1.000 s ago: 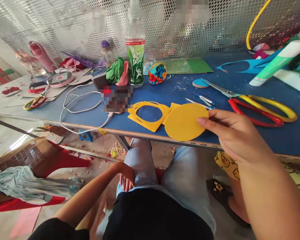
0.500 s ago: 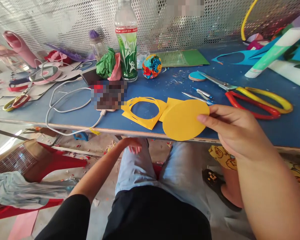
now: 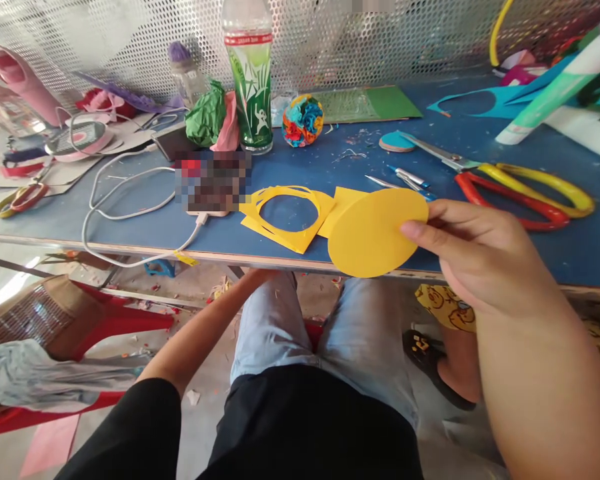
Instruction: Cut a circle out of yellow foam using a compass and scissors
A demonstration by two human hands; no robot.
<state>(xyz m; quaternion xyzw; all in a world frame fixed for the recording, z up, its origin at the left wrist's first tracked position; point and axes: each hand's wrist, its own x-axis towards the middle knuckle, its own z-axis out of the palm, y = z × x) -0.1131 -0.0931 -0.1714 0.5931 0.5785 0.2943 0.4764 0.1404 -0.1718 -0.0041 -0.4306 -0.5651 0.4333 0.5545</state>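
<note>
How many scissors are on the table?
2. Big red-and-yellow scissors lie on the blue table beyond the right hand. A smaller pair lies at the far left edge. More may hide in the clutter.

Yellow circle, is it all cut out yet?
Yes. The yellow circle is cut free; the leftover yellow sheet with its round hole lies on the blue table. The right hand pinches the circle's edge. The scissors lie unused. Later steps aren't visible.
</note>
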